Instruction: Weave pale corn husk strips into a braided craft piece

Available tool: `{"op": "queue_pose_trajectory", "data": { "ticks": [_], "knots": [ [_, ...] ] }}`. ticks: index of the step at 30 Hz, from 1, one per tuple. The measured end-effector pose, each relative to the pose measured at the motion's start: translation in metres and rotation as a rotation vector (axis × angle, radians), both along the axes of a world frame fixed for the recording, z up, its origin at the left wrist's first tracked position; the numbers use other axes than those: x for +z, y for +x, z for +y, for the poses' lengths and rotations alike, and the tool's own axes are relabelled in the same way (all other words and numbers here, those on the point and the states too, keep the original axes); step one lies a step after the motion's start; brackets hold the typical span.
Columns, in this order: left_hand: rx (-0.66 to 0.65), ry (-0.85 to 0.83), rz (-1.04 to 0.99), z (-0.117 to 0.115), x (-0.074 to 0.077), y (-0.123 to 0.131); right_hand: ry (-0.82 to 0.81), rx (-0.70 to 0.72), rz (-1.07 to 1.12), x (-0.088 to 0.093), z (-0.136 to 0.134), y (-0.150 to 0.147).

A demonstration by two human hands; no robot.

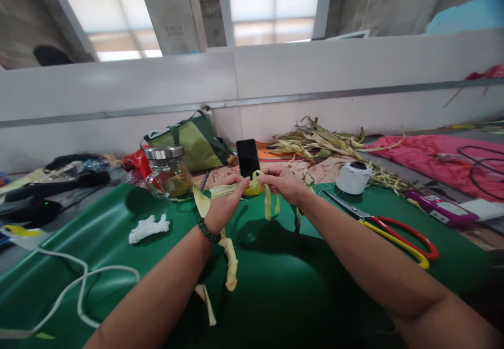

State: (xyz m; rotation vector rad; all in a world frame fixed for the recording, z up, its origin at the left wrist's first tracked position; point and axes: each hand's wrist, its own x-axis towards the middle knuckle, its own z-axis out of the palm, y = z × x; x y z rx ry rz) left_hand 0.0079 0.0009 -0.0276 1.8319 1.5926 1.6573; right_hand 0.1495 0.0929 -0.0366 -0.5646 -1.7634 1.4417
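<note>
My left hand (224,208), with a dark green bead bracelet at the wrist, is closed on a pale corn husk (202,200) that sticks out to the left. A thick, knobbly pale husk length (231,267) hangs or lies just below this wrist; whether it joins the held husk is hidden. Close by, my right hand (285,185) pinches a thin husk strip (268,204) whose ends dangle. The strip loops between both hands' fingertips. A loose husk scrap (207,305) lies on the green mat (275,296). Behind the hands a phone (248,156) stands upright on something yellow.
Red-and-yellow-handled scissors (388,231) and a white round container (353,179) are at right. A husk pile (315,141) lies at the back. At left are a glass jug (169,173), a crumpled white tissue (148,229), a green bag (189,141) and a white cable (82,281).
</note>
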Motion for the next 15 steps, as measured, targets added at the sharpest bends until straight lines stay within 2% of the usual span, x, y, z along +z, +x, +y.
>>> {"op": "queue_pose_trajectory", "data": {
  "ticks": [5, 10, 12, 15],
  "knots": [
    [-0.021, 0.035, 0.0, 0.001, -0.001, -0.001, -0.021, -0.039, 0.039, -0.003, 0.011, 0.002],
    [-0.044, 0.032, 0.006, 0.001, -0.002, -0.001, -0.044, -0.152, 0.101, -0.006, 0.018, 0.001],
    [-0.08, -0.024, 0.007, 0.002, -0.002, -0.003, -0.034, -0.168, 0.124, -0.006, 0.019, 0.003],
    [-0.215, -0.208, -0.042, 0.003, -0.001, -0.01, 0.023, -0.21, 0.12, -0.004, 0.02, 0.006]
  ]
}}
